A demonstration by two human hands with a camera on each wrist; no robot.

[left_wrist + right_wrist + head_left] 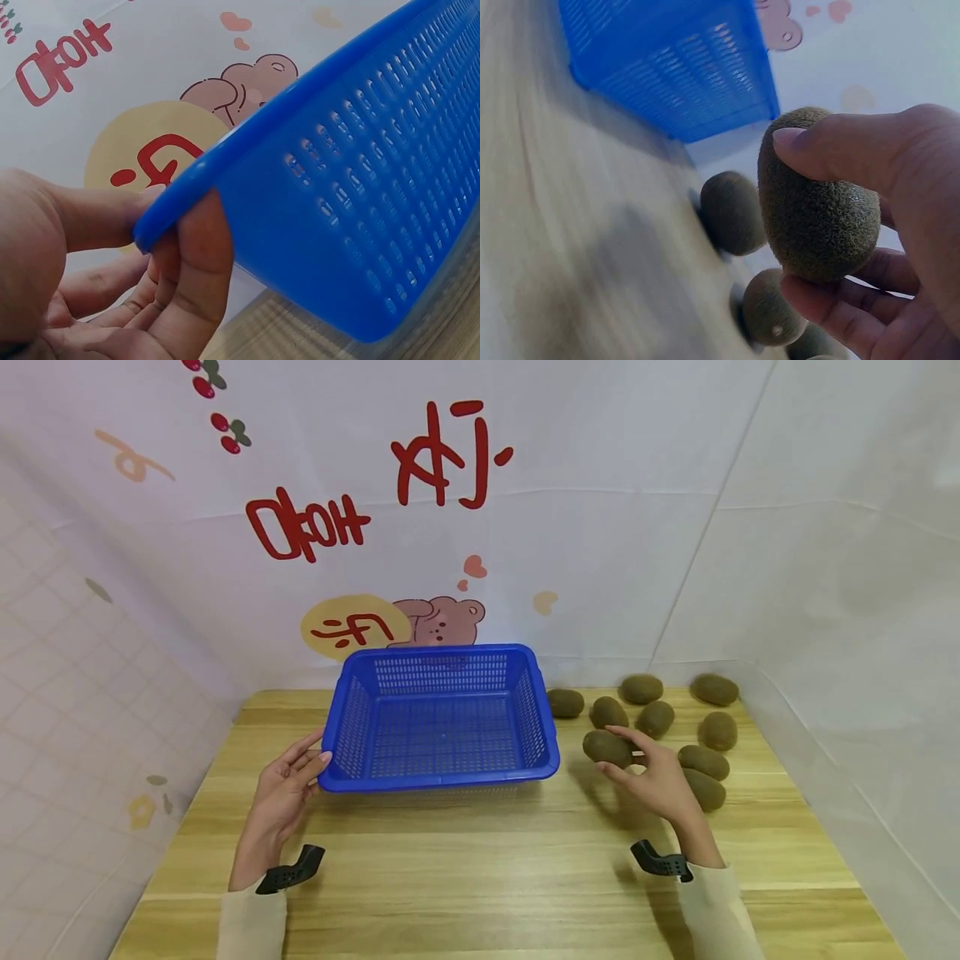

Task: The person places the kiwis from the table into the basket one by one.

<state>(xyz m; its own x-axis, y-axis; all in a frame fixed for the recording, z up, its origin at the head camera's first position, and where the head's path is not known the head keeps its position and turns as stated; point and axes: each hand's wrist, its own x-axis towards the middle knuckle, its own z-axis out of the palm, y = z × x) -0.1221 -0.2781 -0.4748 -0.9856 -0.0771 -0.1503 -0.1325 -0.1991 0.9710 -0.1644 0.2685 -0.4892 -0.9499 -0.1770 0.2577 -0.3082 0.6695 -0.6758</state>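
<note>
A blue plastic basket (442, 777) with slotted walls stands at the middle of the table, no fruit visible inside it. My left hand (283, 789) pinches its rim at the near left corner, thumb on top and fingers beneath, as the left wrist view shows. To the right of the basket, my right hand (654, 774) holds a brown fuzzy kiwi (817, 202) between thumb and fingers, lifted above the table. Several more kiwis lie behind and beside that hand, among them one kiwi (566, 703) close to the basket's right wall.
The light wood table (450, 877) meets a white printed cloth (585, 543) at the back and sides. At the right lie further kiwis, such as one (715, 689) in the far corner and one (717, 731) nearer. A black strap mount (288, 870) sits on each wrist.
</note>
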